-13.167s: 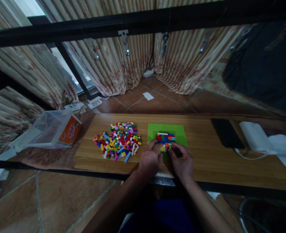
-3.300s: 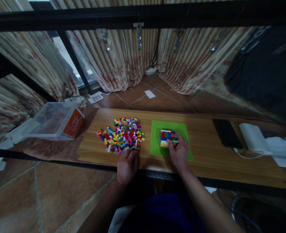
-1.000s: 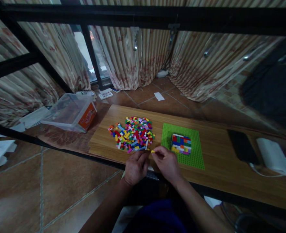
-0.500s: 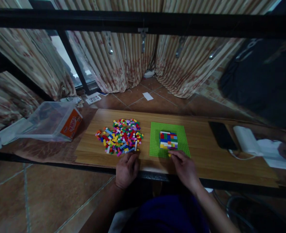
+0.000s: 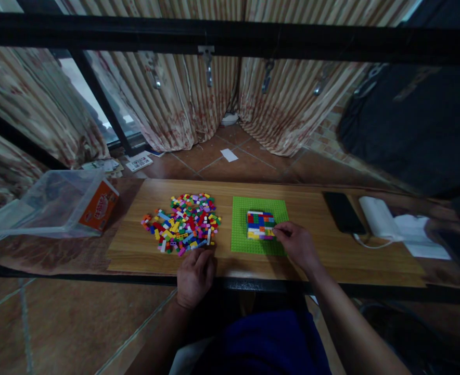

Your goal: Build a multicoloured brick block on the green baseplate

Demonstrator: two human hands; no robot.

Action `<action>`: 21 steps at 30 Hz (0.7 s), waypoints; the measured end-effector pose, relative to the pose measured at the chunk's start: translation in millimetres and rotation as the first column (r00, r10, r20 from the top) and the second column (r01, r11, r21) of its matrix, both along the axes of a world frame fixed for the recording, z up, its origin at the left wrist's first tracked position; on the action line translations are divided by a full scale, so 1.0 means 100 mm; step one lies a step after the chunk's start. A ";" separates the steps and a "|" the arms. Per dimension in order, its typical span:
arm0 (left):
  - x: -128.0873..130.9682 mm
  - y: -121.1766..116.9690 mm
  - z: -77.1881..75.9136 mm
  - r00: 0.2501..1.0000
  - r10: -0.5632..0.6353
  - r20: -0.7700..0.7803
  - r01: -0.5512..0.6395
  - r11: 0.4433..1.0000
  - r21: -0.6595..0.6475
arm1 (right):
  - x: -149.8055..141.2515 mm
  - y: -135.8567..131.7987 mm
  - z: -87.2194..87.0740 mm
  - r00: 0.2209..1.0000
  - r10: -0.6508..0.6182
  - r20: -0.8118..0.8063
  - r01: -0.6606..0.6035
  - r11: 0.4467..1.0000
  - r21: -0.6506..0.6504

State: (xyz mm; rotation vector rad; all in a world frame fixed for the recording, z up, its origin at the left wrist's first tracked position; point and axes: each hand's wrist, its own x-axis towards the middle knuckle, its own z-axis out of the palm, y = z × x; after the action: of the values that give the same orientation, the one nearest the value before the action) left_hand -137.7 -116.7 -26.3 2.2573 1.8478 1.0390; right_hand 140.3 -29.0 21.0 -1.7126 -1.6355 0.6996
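My right hand [image 5: 297,244] is in a pinch at the right edge of a low block of multicoloured bricks [image 5: 260,225]. Between its fingertips is a small yellow brick, mostly hidden by the fingers. The block sits on a green studded baseplate [image 5: 240,242], showing red, blue, green, white, orange and yellow bricks. My left hand [image 5: 194,278] rests at the table's front edge, its fingers curled closed. Whatever it may hold is hidden. Just beyond it spreads a pile of loose toy bricks [image 5: 189,221] in many colours.
A clear plastic box [image 5: 64,203] with an orange label stands left of the wooden board [image 5: 132,245]. To the right lie a black phone [image 5: 344,212], a white power bank [image 5: 378,216] with a cable, and white paper [image 5: 423,237]. A dark metal bar [image 5: 230,39] crosses above.
My right hand picked a yellow brick from beside the pile and carried it right, to the brick block's right edge. My left hand stays closed near the pile. The view has shifted.
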 end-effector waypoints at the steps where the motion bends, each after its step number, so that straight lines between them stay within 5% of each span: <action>1: 0.00 0.00 0.00 1.000 -0.001 0.001 0.001 1.000 -0.002 | -0.01 0.01 -0.01 1.000 -0.014 0.002 0.014 1.000 0.001; 11: 0.01 -0.01 -0.01 1.000 -0.004 0.014 0.004 1.000 -0.018 | 0.01 0.00 -0.21 0.954 -0.134 -0.268 0.126 0.991 -0.046; 21: 0.01 -0.01 0.00 0.999 -0.022 0.049 0.024 0.999 -0.038 | -0.05 -0.03 -0.28 0.907 -0.228 -0.353 0.230 0.972 -0.038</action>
State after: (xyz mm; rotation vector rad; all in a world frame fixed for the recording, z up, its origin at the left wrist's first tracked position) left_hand -136.9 -118.1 -25.8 2.2065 1.8027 1.0358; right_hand 135.4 -32.3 -6.7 -1.6280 -1.1644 0.8323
